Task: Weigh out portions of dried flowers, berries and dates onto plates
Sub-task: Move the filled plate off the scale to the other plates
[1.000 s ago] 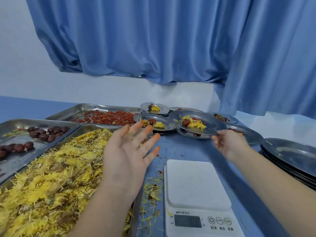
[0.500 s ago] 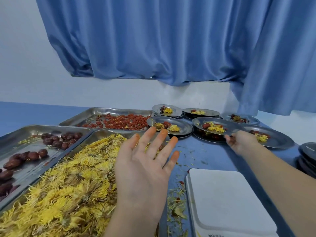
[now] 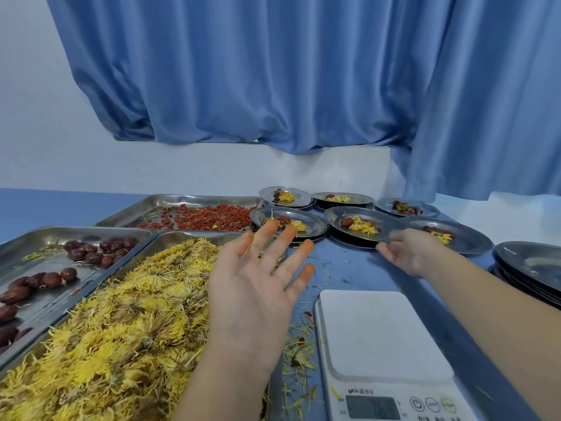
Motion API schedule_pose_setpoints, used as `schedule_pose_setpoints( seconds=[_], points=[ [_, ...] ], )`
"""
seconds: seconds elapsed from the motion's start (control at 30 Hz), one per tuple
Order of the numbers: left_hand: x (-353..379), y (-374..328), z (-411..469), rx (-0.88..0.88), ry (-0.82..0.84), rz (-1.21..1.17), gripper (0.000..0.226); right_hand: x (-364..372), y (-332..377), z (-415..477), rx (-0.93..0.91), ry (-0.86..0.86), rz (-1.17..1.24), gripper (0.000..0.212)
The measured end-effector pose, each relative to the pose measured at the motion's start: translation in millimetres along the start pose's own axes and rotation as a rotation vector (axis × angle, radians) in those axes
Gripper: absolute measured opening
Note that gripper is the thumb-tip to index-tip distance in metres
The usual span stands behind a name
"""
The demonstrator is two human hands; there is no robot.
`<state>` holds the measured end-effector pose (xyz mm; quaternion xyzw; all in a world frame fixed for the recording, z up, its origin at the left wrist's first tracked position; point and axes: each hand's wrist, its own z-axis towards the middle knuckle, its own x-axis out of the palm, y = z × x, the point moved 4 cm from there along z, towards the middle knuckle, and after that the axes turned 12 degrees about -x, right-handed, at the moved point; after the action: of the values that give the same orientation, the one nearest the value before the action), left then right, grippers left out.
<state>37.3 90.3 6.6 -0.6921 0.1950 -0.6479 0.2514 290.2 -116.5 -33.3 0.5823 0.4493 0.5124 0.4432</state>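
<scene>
The right grip (image 3: 406, 253) is motion-blurred, so its contact with the round steel plate (image 3: 335, 220) cannot be told. The white kitchen scale (image 3: 382, 338) runs off the bottom edge, its display unreadable; the stack of dark metal plates (image 3: 534, 262) is cropped at right.

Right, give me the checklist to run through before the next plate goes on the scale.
1. Top of the scale bare: ok, nothing lies on it.
2. Its display zeroed: cannot tell, the screen looks dark.
3. A stack of empty plates at hand: ok, right of the scale.
4. The left hand free: ok, open above the dried flowers, holding nothing.
5. The right hand clear of the filled plate: cannot tell, it is blurred at the plate's near rim.
</scene>
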Motion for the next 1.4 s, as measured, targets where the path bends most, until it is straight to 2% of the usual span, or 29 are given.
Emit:
schedule_pose_setpoints(
  seconds=[0.2, 0.3, 0.4, 0.57, 0.7, 0.8, 0.93, 1.0, 1.07, 1.2, 1.27, 1.4],
  points=[
    [9.0, 9.3, -2.1, -0.061, -0.012, 0.147, 0.052, 0.8, 30.5, -57.1, -0.079, 0.191, -0.155, 0.026],
    [14.2, 17.7, -3.4, -0.095, 0.005, 0.226, 0.051, -7.6, 59.5, -93.0, -0.155, 0.266, -0.161, 0.014],
    [19.7, 28.4, -4.6, -0.117, 0.015, 0.349, 0.047, -23.8, 85.9, -127.8, -0.266, 0.307, -0.273, 0.002],
    [25.9, 42.6, -7.4, -0.122, 0.008, 0.534, 0.045, -66.8, 110.9, -159.2, -0.507, 0.235, -0.639, 0.007],
    [26.8, 48.2, -6.6, -0.12, -0.015, 0.616, 0.031, -100.3, 121.6, -170.1, -0.748, 0.198, -1.271, 0.008],
    [25.3, 50.2, -5.9, -0.112, -0.048, 0.639, 0.022, -122.8, 116.9, -173.7, -0.76, 0.223, -1.586, 0.015],
    [22.2, 49.6, -4.9, -0.108, -0.089, 0.634, 0.023, -143.0, 107.6, -174.7, -0.628, 0.36, -1.741, 0.019],
    [21.1, 48.7, -4.5, -0.105, -0.091, 0.624, 0.022, -147.7, 106.8, -175.8, -0.642, 0.391, -1.758, 0.015],
    [20.3, 47.9, -4.0, -0.101, -0.086, 0.611, 0.021, -151.0, 109.8, -176.4, -0.672, 0.368, -1.736, 0.007],
    [18.9, 47.4, -3.6, -0.097, -0.087, 0.606, 0.022, -151.6, 116.8, -178.8, -0.717, 0.301, -1.724, 0.011],
    [19.2, 47.6, -3.3, -0.097, -0.089, 0.606, 0.022, -149.9, 120.6, -179.9, -0.773, 0.212, -1.797, 0.019],
    [19.3, 48.2, -3.9, -0.092, -0.09, 0.608, 0.023, -143.8, 125.4, -183.2, -0.961, 0.039, -1.97, 0.014]
  ],
)
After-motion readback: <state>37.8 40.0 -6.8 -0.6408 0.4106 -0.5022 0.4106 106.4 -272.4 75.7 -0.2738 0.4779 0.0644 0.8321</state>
